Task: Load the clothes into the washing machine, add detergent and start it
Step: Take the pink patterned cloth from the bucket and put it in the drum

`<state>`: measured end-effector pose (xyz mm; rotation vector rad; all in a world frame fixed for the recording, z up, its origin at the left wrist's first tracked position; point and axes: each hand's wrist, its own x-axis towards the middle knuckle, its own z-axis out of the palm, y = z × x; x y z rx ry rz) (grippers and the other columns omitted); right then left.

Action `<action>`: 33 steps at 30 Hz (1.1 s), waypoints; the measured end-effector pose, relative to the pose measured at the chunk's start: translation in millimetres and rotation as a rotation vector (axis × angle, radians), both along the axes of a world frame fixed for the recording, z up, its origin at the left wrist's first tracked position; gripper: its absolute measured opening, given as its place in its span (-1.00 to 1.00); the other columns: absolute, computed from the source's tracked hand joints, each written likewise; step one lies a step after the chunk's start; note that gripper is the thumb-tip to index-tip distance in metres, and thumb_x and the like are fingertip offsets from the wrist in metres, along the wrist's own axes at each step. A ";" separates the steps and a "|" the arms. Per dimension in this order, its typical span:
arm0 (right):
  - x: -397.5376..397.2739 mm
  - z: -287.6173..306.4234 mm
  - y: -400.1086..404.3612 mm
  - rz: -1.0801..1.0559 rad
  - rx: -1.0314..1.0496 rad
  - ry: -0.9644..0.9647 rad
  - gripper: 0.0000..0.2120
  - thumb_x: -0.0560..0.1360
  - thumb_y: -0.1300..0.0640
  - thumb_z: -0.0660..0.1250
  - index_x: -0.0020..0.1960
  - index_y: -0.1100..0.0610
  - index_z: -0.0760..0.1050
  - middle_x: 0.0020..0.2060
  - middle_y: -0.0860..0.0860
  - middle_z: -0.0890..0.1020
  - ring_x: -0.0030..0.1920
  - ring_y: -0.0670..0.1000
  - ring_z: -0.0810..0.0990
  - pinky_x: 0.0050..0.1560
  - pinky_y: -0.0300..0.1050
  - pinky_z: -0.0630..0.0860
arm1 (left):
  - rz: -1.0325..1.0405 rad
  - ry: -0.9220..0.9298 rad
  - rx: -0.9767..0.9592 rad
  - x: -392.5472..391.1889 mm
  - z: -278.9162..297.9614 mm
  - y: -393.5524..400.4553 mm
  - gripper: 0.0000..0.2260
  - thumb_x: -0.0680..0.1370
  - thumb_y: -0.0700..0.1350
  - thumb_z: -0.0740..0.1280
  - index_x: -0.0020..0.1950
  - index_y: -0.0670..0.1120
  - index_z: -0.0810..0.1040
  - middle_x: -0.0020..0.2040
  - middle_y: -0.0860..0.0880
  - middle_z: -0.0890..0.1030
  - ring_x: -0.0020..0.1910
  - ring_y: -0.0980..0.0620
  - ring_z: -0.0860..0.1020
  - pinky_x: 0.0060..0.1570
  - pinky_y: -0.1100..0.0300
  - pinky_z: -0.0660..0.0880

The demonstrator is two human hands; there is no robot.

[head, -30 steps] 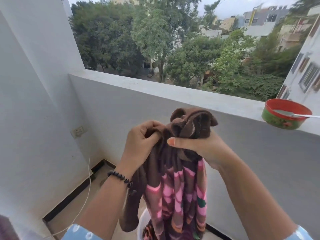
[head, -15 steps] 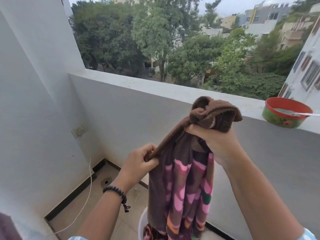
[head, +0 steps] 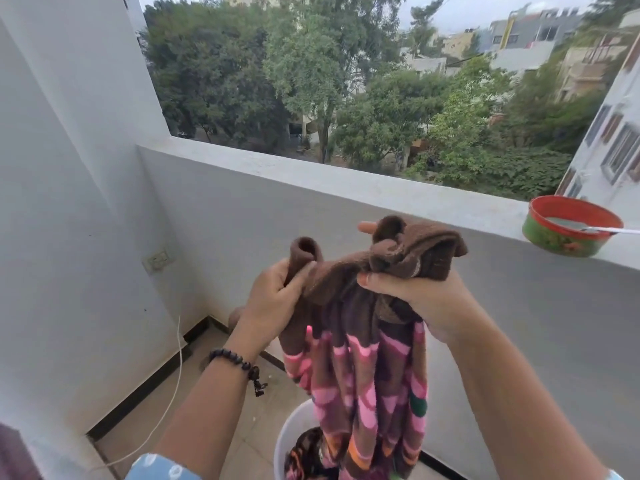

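Note:
I hold a brown towel with pink, orange and green wavy stripes point(head: 363, 382) up in front of me on a balcony. My left hand point(head: 273, 303) grips its brown edge on the left, a fold sticking up above the fist. My right hand point(head: 415, 296) grips the bunched brown top on the right. The cloth hangs down into a white bucket point(head: 294, 431) on the floor, which holds more patterned clothes. No washing machine is in view.
A red and green round tin point(head: 568, 226) with a white spoon sits on the parapet ledge point(head: 311, 174) at the right. A wall socket point(head: 158, 260) and a white cable point(head: 173, 386) are on the left wall. The tiled floor lies below.
My left hand has risen and taken a higher grip on the towel's brown edge. My right hand has lowered slightly, and the top now stretches between both hands.

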<state>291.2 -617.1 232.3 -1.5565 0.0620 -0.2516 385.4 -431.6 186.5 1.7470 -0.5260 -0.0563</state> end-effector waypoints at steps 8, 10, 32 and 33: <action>0.4 -3.2 17.6 0.030 -0.068 0.017 -0.75 0.33 0.37 0.54 -0.12 0.07 0.67 -0.17 -0.02 0.74 -0.11 -0.05 0.72 -0.15 -0.22 0.61 | -0.211 -0.236 0.037 -19.7 26.4 -9.8 -0.82 0.55 -0.16 0.33 0.15 -0.05 0.56 -0.04 0.00 0.69 -0.02 0.04 0.65 -0.01 0.05 0.58; 0.8 -0.8 14.3 -0.043 -0.011 -0.007 -0.76 0.32 0.39 0.53 -0.16 0.07 0.66 -0.21 -0.04 0.74 -0.16 -0.07 0.72 -0.21 -0.26 0.60 | -0.222 -0.123 -0.042 -22.6 17.0 -5.1 -0.79 0.51 -0.13 0.30 0.13 0.01 0.44 -0.09 -0.06 0.63 -0.12 -0.02 0.62 -0.13 -0.02 0.57; 6.7 -14.8 30.7 0.067 -0.427 -0.167 -0.27 0.26 0.02 0.59 0.33 -0.22 0.33 0.25 -0.02 0.52 0.31 0.00 0.52 0.26 -0.02 0.53 | -0.423 0.074 -0.175 -36.0 34.8 -12.9 -0.21 0.43 -0.05 0.41 0.53 0.30 0.06 0.50 0.05 0.34 0.42 0.10 0.41 0.40 0.08 0.36; 7.8 -18.7 27.4 0.094 -0.530 -0.186 -0.09 0.22 -0.04 0.57 0.43 -0.31 0.17 0.42 -0.03 0.36 0.47 0.02 0.33 0.39 0.10 0.40 | -0.471 0.102 -0.124 -34.0 32.5 -10.2 -0.12 0.38 -0.06 0.42 0.52 0.37 -0.01 0.53 0.05 0.30 0.41 0.11 0.42 0.39 0.06 0.37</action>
